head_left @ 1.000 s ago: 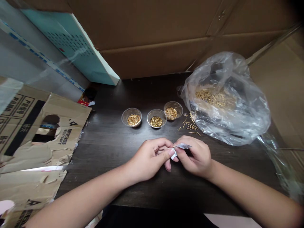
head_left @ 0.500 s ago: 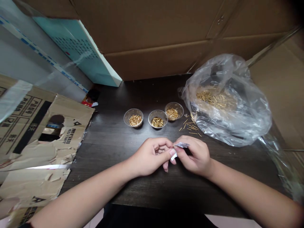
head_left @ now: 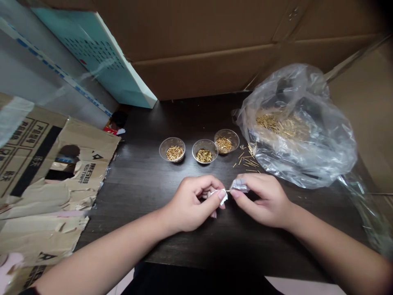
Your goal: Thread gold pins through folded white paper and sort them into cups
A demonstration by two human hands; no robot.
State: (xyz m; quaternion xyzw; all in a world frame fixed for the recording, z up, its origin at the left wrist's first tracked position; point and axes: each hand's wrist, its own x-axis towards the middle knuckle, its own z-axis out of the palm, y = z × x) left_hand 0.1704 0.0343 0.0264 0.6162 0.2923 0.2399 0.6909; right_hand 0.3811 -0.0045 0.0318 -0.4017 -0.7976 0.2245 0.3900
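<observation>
Both the left hand (head_left: pixel 196 203) and the right hand (head_left: pixel 264 200) are bare, and the left thumbnail (head_left: pixel 221 192) appears to be kept short. The left forearm (head_left: pixel 123 250) and the right forearm (head_left: pixel 331 241) are likewise uncovered, each being narrowed at the wrist and broadened toward the elbow. At the lower left corner, only a sliver of a dark sleeve (head_left: pixel 29 291) is shown on the left arm. Black clothing (head_left: pixel 199 280) is worn about the body; its surface is seen as plain, with any seams or folds being hidden by shadow.
</observation>
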